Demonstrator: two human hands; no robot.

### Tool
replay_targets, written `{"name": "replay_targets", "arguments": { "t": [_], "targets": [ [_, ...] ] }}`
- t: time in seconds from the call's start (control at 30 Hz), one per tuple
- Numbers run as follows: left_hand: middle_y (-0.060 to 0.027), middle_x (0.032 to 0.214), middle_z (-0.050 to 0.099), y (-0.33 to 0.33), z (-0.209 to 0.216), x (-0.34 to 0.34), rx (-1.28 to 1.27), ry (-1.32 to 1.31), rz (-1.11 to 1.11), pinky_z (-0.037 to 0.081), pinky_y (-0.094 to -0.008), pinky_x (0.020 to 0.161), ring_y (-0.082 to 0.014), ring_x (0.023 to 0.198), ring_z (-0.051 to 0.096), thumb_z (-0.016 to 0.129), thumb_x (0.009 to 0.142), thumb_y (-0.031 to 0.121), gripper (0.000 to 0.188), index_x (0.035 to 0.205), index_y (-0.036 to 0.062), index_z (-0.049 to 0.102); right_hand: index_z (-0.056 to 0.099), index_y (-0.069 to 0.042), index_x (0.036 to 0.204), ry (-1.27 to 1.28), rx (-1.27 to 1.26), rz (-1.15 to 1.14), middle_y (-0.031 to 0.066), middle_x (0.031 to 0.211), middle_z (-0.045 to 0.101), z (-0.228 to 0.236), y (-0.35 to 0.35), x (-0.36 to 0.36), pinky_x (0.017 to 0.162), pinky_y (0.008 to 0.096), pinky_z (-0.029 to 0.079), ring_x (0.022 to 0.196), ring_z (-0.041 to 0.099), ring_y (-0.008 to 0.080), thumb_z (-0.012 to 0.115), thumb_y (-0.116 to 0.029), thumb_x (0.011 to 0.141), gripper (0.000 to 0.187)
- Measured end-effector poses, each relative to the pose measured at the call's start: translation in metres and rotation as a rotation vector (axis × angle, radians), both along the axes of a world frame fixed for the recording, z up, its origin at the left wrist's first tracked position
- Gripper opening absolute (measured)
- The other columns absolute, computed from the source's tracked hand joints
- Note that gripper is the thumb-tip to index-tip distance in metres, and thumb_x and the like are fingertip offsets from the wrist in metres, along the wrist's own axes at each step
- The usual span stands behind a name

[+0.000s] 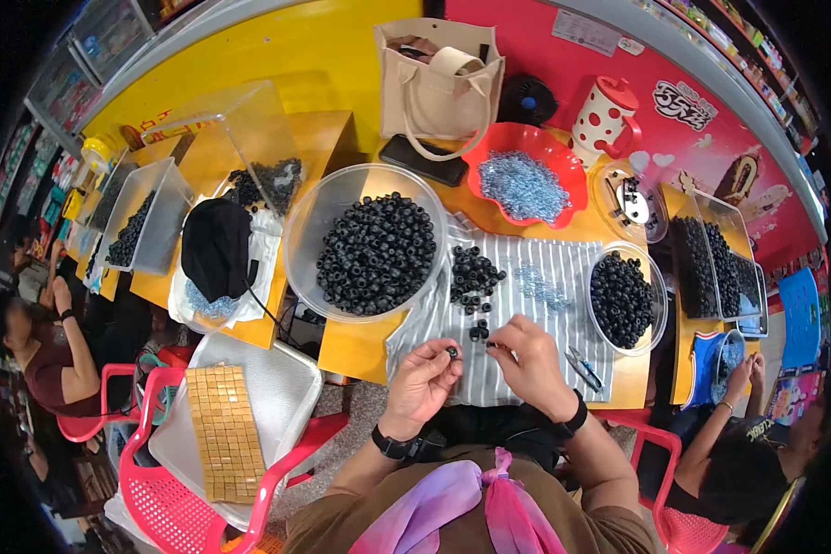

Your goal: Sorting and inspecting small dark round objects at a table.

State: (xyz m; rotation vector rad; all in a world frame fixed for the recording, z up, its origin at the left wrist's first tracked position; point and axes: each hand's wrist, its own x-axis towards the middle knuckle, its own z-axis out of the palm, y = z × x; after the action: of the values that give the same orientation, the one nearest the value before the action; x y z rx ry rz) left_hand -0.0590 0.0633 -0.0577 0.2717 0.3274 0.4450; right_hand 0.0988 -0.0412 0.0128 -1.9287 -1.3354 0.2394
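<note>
Black bead pinched between thumb and finger of left hand. Right hand near it, fingertips close together; cannot tell whether they pinch anything. Loose beads just beyond the grip, on striped cloth. Clear tub farther off, leftward; pliers rightward, beside right wrist.

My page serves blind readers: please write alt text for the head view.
A person's left hand pinches a small round black bead near their right hand, over a grey-striped cloth. Loose black beads lie between a large round clear plastic tub and a smaller one, both holding more; beyond stands a red scalloped bowl of blue pieces.
</note>
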Motion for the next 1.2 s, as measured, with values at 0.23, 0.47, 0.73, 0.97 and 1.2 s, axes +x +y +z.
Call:
{"name": "replay_targets", "arguments": {
  "t": [0.23,0.47,0.73,0.97,1.2],
  "targets": [
    [-0.0152,0.099,0.062,-0.014,0.011,0.018,0.032,0.012,-0.057,0.051,-0.026,0.078,-0.019,0.082,0.059,0.058,0.09,0.001,0.02,0.109,-0.0047,0.061,0.066,-0.006,0.086,-0.056,-0.105,-0.157,0.0129,0.074,0.052,-0.029,-0.041,-0.001,0.061,0.0441,0.044,0.072,0.057,0.0336,0.068,-0.008,0.072,0.015],
    [-0.0159,0.102,0.062,-0.024,0.012,0.018,0.063,0.028,-0.066,0.052,-0.0257,0.078,-0.0185,0.084,0.061,0.056,0.09,0.0,0.024,0.113,-0.0063,0.058,0.066,-0.003,0.085,-0.069,-0.02,-0.145,0.0132,0.074,0.053,-0.025,-0.044,-0.002,0.06,0.0427,0.044,0.071,0.057,0.0326,0.068,-0.006,0.071,0.015],
    [-0.0135,0.101,0.064,-0.032,0.015,0.019,0.08,0.05,-0.12,0.052,-0.0259,0.077,-0.0181,0.083,0.062,0.054,0.092,0.001,0.023,0.114,-0.0049,0.059,0.06,-0.001,0.077,-0.117,0.059,-0.135,0.0125,0.07,0.055,-0.041,-0.041,-0.003,0.06,0.0395,0.047,0.069,0.059,0.0282,0.062,-0.001,0.075,0.002],
    [-0.0128,0.099,0.064,-0.039,0.014,0.03,0.09,0.054,-0.191,0.051,-0.0247,0.074,-0.018,0.082,0.063,0.057,0.091,0.003,0.018,0.108,-0.0031,0.061,0.063,0.001,0.093,1.32,0.386,-0.133,0.0036,0.08,0.066,-0.031,-0.068,-0.007,0.061,0.0224,0.046,0.068,0.058,0.0072,0.062,-0.004,0.087,0.007],
    [-0.0091,0.091,0.066,-0.043,0.016,0.034,0.201,0.11,-0.243,0.05,-0.0228,0.067,-0.0148,0.077,0.062,0.059,0.091,0.004,0.019,0.109,-0.0019,0.061,0.061,-0.001,0.094,1.258,0.352,-0.057,0.0029,0.082,0.066,-0.03,-0.068,-0.014,0.064,0.0205,0.045,0.071,0.057,0.006,0.06,-0.005,0.09,0.005]
  ]
}}
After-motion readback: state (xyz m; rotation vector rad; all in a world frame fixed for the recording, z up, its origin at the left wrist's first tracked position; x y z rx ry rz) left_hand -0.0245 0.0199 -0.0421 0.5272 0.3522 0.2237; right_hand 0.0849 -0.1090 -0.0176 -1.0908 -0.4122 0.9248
